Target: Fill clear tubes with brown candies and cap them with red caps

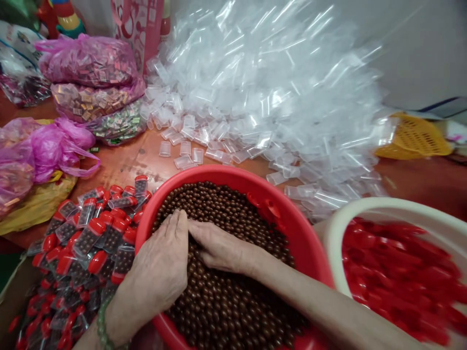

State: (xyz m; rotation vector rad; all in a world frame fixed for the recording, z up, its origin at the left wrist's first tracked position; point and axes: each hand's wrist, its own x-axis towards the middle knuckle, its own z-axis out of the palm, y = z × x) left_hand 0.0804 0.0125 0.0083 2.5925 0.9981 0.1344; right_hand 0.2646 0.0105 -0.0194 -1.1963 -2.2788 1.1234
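Note:
My left hand (164, 257), a green bead bracelet at its wrist, is closed above the left part of a red basin (321, 257). Its fingers are pressed together and point away from me. My right hand (219, 245) reaches in from the right, also closed, its fingertips meeting the left hand's fingers. Whatever lies between or under the hands is hidden. Small, shiny brown balls (226, 301) fill the basin beneath them. A few red caps (270, 208) lie on the balls by the far right wall.
Filled clear containers with red caps (91, 233) are heaped at left. A big pile of clear empty containers (262, 97) covers the back. At right stand a white tub (337, 243) of red caps (401, 277) and a yellow basket (416, 136). Pink bags (87, 58) sit back left.

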